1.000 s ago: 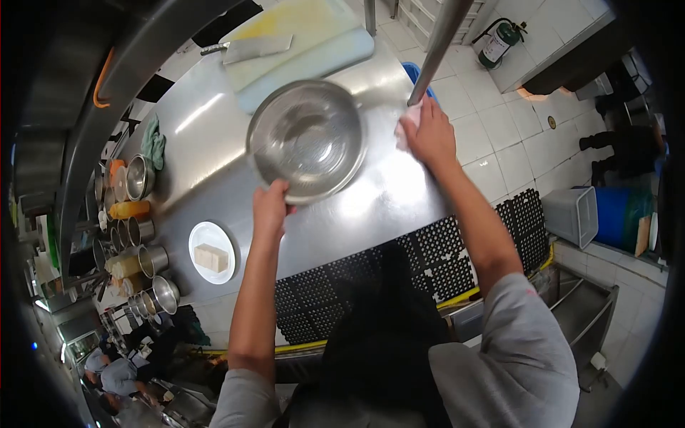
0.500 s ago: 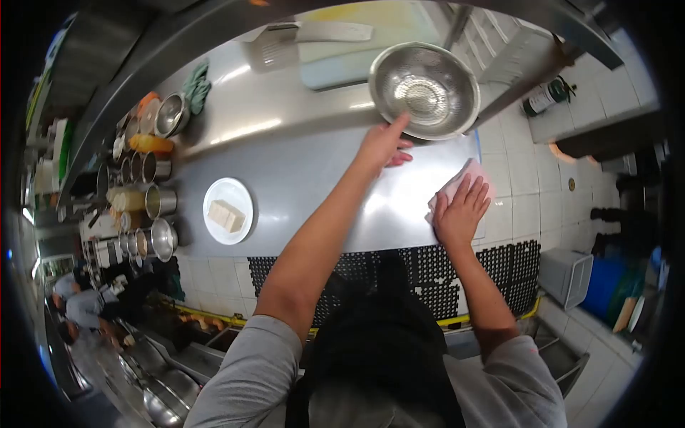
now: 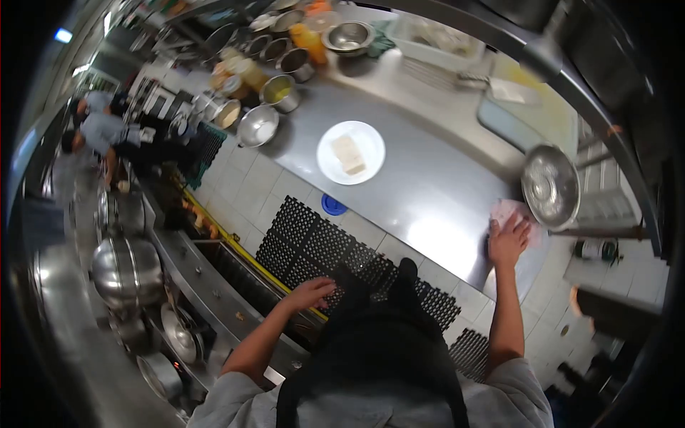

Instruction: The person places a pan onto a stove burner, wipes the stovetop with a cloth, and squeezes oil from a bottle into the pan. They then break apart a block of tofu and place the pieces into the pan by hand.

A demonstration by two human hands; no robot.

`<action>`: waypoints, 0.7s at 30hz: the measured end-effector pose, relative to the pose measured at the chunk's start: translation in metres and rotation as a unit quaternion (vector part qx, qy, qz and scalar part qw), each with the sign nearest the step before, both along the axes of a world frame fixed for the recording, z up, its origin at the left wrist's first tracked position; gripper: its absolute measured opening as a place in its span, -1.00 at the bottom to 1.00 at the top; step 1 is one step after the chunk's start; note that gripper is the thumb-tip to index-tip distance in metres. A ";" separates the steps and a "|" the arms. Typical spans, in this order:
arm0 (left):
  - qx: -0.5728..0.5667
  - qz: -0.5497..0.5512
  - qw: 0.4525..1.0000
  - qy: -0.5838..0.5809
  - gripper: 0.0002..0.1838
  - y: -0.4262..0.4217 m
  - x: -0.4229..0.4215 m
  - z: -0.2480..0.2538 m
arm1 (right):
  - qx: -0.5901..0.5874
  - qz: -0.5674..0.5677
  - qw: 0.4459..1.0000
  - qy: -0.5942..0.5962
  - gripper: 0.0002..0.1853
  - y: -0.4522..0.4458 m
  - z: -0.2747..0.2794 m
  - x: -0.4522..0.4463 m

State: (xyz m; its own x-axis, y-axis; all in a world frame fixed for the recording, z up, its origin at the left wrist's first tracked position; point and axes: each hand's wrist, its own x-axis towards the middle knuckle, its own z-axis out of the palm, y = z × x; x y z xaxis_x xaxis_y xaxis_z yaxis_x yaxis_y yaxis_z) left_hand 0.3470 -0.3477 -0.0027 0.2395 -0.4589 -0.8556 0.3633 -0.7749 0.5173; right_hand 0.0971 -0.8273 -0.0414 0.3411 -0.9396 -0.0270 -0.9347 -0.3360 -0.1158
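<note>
My right hand (image 3: 508, 241) lies with spread fingers on a pale pink cloth (image 3: 508, 210) near the right end of the steel table (image 3: 421, 184). Just beyond it is a dented metal bowl (image 3: 551, 187), its hollow inside facing me. My left hand (image 3: 312, 292) hangs off the table above the floor, fingers loosely stretched and nothing in them. A white plate (image 3: 330, 168) on the table carries a pale, tofu-like block (image 3: 348, 153); neither hand touches it.
Metal pots (image 3: 280, 93), an orange squeeze bottle (image 3: 308, 41) and steel bowls (image 3: 348, 37) crowd the table's left end. A spatula (image 3: 474, 77) and cutting boards (image 3: 510, 128) lie at the back. Black mats (image 3: 307, 232) cover the floor. People (image 3: 107, 132) stand far left.
My left hand has drawn back from the metal bowl and off the table. The right hand stays on the cloth, now nearer the bowl. The whole view has turned toward the left.
</note>
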 end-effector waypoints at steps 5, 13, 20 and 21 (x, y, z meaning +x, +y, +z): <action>0.024 0.170 0.984 -0.038 -0.59 0.190 -0.069 -0.104 | 0.023 0.113 0.993 0.039 -0.09 0.051 0.056 0.069; 0.184 0.178 0.966 0.034 -0.64 0.365 -0.227 -0.230 | 0.267 0.328 0.906 -0.036 -0.03 0.227 0.095 0.226; 0.104 0.318 0.942 0.000 -0.59 0.376 -0.177 -0.257 | 0.117 0.491 0.857 -0.100 -0.10 0.255 0.201 0.369; 0.067 0.314 0.946 -0.040 -0.60 0.378 -0.160 -0.256 | 0.090 0.506 0.847 -0.132 -0.12 0.251 0.218 0.391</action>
State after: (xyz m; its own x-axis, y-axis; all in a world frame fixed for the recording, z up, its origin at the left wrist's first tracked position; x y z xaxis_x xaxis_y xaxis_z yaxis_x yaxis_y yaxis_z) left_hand 0.1869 0.0298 -0.2587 0.4962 -0.0936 -0.8632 0.7370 -0.4802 0.4757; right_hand 0.4884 -0.5767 0.1763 0.9866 -0.1503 0.0636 -0.1115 -0.9051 -0.4103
